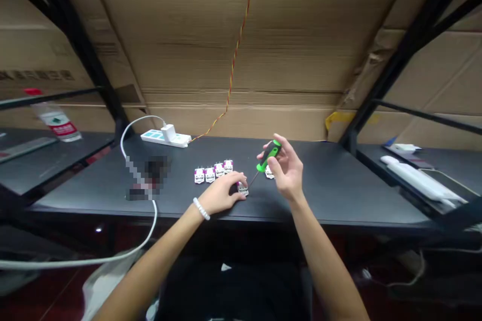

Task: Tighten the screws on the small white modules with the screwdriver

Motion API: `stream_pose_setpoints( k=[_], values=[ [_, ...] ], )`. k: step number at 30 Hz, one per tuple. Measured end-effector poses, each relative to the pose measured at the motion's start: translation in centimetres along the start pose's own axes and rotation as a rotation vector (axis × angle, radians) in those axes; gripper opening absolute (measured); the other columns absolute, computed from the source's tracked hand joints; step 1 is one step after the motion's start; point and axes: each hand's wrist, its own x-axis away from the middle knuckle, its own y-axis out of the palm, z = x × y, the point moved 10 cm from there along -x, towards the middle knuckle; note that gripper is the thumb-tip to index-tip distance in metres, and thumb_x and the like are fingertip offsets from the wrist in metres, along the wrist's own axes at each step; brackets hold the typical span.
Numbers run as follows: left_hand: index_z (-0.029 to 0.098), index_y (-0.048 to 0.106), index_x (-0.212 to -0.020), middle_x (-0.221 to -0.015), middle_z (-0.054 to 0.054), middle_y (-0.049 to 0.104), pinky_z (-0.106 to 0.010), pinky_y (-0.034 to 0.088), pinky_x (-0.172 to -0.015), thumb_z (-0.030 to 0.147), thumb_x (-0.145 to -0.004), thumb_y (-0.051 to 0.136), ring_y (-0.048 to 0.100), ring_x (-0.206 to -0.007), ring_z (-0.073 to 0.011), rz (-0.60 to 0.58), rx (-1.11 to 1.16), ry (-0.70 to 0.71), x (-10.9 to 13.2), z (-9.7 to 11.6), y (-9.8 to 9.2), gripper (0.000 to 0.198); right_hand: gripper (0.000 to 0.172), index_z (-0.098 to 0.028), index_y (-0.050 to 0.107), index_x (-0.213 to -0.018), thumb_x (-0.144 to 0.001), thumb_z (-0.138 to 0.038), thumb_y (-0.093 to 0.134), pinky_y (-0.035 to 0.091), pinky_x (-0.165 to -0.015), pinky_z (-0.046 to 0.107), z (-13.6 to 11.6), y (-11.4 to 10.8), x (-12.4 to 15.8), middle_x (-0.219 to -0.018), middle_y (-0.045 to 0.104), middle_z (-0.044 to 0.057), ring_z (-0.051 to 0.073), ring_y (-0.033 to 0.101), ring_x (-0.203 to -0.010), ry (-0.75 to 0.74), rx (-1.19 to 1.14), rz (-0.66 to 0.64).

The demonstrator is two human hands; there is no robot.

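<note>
Over the black counter (pixel 320 185), my right hand (pixel 286 168) is pinching a green-and-black screwdriver (pixel 269 155) between thumb and fingers, its thin shaft tilting down toward a small white-and-magenta module (pixel 243 189). My left hand (pixel 222 194) is curling over that module, pressing on it. Four matching modules (pixel 213 171) are standing in a row just beside it, another module (pixel 269 173) is sitting behind the screwdriver, and a white power strip (pixel 165 137) is lying farther back.

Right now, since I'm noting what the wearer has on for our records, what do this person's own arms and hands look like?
Both forearms are bare, with no sleeves, gloves or cables on them. The left hand has a bracelet of round white beads at its wrist. The right hand shows no bracelet or other jewellery.
</note>
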Motion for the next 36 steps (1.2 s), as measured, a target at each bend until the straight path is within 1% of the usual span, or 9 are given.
stream_pose_setpoints(
  k=[4,9,12,18,24,27,30,33,36],
  values=[
    [0.022,0.073,-0.105,-0.128,-0.011,0.078,-0.047,0.052,-0.119,0.015,-0.086,0.084,0.069,-0.132,-0.0312,-0.001,-0.003,-0.001,-0.03,-0.02,0.06,0.022,0.047,-0.037,0.057,-0.156,-0.109,-0.038,0.061,0.073,-0.083,0.042,-0.35,0.9,0.09,-0.142,0.075,0.01,0.028,0.082,-0.114,-0.004,-0.033,-0.105],
    [0.022,0.073,-0.105,-0.131,-0.012,0.076,-0.048,0.052,-0.119,0.015,-0.087,0.084,0.069,-0.133,-0.0314,-0.007,-0.013,-0.011,0.0,-0.12,0.17,0.022,0.046,-0.037,0.067,-0.143,-0.099,-0.034,0.078,0.072,-0.072,0.033,-0.41,0.52,0.03,-0.118,0.078,0.004,0.02,0.084,-0.086,-0.057,-0.006,-0.049],
    [0.021,0.073,-0.104,-0.133,-0.012,0.076,-0.049,0.052,-0.12,0.016,-0.087,0.083,0.069,-0.132,-0.0317,-0.003,-0.018,-0.014,0.0,-0.09,0.13,0.021,0.044,-0.036,0.069,-0.141,-0.098,-0.041,0.078,0.072,-0.07,0.033,-0.34,0.41,0.12,-0.113,0.076,0.004,0.02,0.083,-0.085,-0.06,0.014,-0.023],
    [0.021,0.073,-0.106,-0.126,-0.011,0.077,-0.051,0.052,-0.12,0.016,-0.087,0.083,0.07,-0.128,-0.0317,-0.001,-0.021,-0.012,-0.07,-0.06,0.12,0.022,0.038,-0.037,0.063,-0.148,-0.11,-0.041,0.057,0.069,-0.1,0.054,-0.05,0.95,0.2,-0.137,0.076,0.009,0.026,0.083,-0.108,-0.015,-0.018,-0.082],
    [0.021,0.074,-0.104,-0.132,-0.012,0.076,-0.049,0.052,-0.119,0.017,-0.087,0.084,0.069,-0.131,-0.0318,0.0,-0.018,-0.012,-0.01,-0.24,0.1,0.02,0.045,-0.035,0.066,-0.139,-0.096,-0.041,0.079,0.072,-0.075,0.038,0.38,0.22,-0.14,-0.115,0.073,0.004,0.021,0.08,-0.087,-0.023,0.071,-0.034],
    [0.021,0.073,-0.104,-0.133,-0.011,0.076,-0.049,0.052,-0.119,0.015,-0.087,0.083,0.069,-0.131,-0.0316,-0.003,-0.014,-0.013,-0.01,-0.14,0.09,0.021,0.042,-0.035,0.066,-0.138,-0.098,-0.044,0.077,0.072,-0.077,0.036,-0.14,0.42,-0.06,-0.125,0.071,0.007,0.022,0.08,-0.095,-0.047,0.05,-0.039],
    [0.021,0.073,-0.103,-0.129,-0.011,0.076,-0.048,0.052,-0.119,0.015,-0.087,0.083,0.07,-0.129,-0.0309,-0.003,-0.009,-0.014,-0.03,0.0,0.05,0.02,0.039,-0.032,0.063,-0.141,-0.105,-0.048,0.065,0.072,-0.088,0.044,-0.39,0.93,0.01,-0.139,0.071,0.012,0.026,0.081,-0.107,-0.031,-0.005,-0.071],
    [0.021,0.072,-0.102,-0.129,-0.011,0.076,-0.047,0.052,-0.119,0.016,-0.087,0.084,0.07,-0.13,-0.0312,-0.005,-0.013,-0.019,-0.02,-0.03,0.06,0.02,0.039,-0.031,0.061,-0.141,-0.105,-0.045,0.067,0.072,-0.084,0.046,-0.2,1.07,-0.06,-0.126,0.077,0.011,0.024,0.082,-0.094,-0.003,-0.008,-0.08],
    [0.022,0.073,-0.103,-0.131,-0.011,0.076,-0.048,0.051,-0.12,0.017,-0.087,0.084,0.069,-0.132,-0.0317,-0.009,-0.015,-0.025,0.01,-0.18,0.11,0.02,0.041,-0.033,0.064,-0.134,-0.098,-0.043,0.079,0.07,-0.072,0.037,-0.18,0.63,-0.15,-0.114,0.075,0.004,0.02,0.079,-0.083,-0.019,0.021,-0.043]
  ],
)
